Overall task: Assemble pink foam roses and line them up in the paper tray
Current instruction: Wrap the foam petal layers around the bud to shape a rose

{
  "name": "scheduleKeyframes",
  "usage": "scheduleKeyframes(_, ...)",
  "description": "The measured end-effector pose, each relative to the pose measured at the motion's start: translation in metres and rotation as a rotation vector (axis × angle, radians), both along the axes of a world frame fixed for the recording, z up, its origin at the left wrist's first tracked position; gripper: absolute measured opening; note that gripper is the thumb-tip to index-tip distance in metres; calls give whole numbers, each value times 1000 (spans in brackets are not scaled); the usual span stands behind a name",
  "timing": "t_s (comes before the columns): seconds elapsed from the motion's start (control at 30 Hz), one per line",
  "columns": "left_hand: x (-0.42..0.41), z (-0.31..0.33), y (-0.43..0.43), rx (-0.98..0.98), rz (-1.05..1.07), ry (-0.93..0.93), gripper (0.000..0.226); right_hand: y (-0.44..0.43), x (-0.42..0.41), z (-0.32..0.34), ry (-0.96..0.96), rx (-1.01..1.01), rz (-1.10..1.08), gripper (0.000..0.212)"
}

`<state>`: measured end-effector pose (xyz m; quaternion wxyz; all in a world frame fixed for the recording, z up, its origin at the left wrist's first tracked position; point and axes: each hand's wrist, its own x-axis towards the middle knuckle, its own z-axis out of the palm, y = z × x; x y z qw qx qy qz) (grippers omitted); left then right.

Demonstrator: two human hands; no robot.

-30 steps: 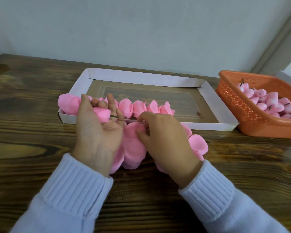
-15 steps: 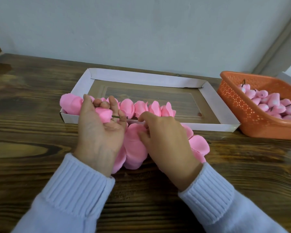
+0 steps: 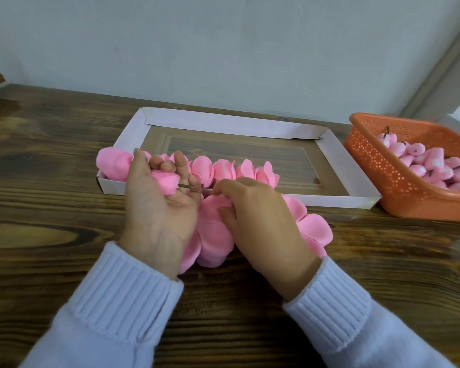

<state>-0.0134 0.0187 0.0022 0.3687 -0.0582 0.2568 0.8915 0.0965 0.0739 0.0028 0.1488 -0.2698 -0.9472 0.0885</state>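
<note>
Two hands are working close together: the left hand [image 3: 157, 208] is gripping a bud [image 3: 166, 181], its stem [image 3: 189, 185] pointing right, probably for threading, while the right hand [image 3: 255, 208] is pinching loose petals [image 3: 214, 235] on the table [image 3: 64, 208]. Behind, finished roses [image 3: 223, 170] are lining the near wall of the tray [image 3: 337, 155].
</note>
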Motion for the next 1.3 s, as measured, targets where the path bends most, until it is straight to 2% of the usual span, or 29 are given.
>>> scheduleKeyframes(0.17,0,0,0,-2,-1,-3,40,1,-1,-3,-84,40,0,27)
scheduleKeyframes(0.37,0,0,0,-1,-9,5,40,-1,2,-1,14,35,-16,19)
scheduleKeyframes(0.7,0,-1,0,-9,-9,16,39,1,2,-4,41,48,4,10)
scheduleKeyframes(0.87,1,0,0,-15,-9,20,40,2,1,-5,71,16,28,16)
scheduleKeyframes(1.2,2,0,0,-32,-9,14,42,3,1,-8,139,59,36,6)
scheduleKeyframes(1.3,1,-1,0,-29,-6,11,42,3,-1,-9,192,130,58,3)
